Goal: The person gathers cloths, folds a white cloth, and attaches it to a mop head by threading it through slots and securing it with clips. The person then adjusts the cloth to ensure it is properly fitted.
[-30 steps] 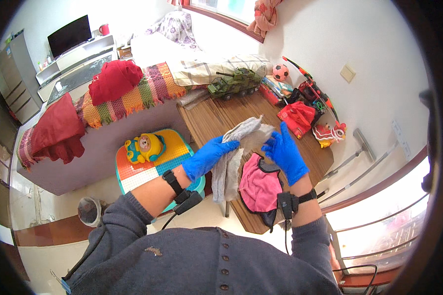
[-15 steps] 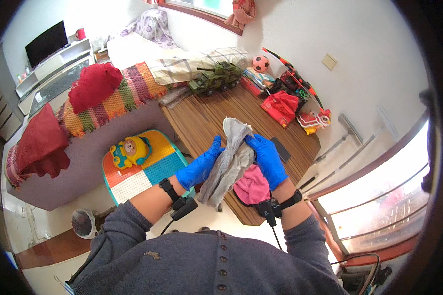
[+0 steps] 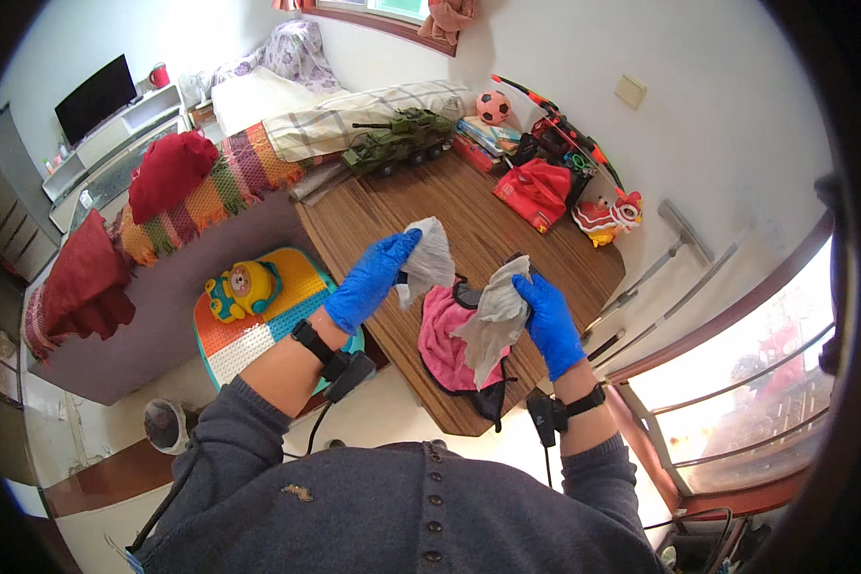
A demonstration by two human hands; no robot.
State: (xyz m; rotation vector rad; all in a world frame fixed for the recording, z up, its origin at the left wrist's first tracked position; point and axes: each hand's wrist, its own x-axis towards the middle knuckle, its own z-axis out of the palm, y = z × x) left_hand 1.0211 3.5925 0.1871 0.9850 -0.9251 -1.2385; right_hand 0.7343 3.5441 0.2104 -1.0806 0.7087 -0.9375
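My left hand (image 3: 368, 284), in a blue glove, pinches a crumpled pale grey cloth (image 3: 431, 254) above the wooden table (image 3: 383, 210). In my right hand (image 3: 553, 330), gloved the same way, hangs another grey cloth piece (image 3: 497, 320). A gap shows between the two pieces. Below them, near the table's front end, lies a pink fabric item (image 3: 440, 335) with black edging. The right-hand piece covers part of it, so its kind is unclear.
A green toy tank (image 3: 397, 139), a pink ball (image 3: 493, 107), a red bag (image 3: 536, 194) and a lion-like toy (image 3: 607, 220) stand along the table's far side. Left are a colourful block-top table (image 3: 301, 277) with a yellow toy (image 3: 244, 290), and a cloth-draped sofa (image 3: 191, 249).
My hands have moved apart. The grey cloth, bunched together between them before, now shows as separate pieces, one in each hand. More of the pink fabric is exposed.
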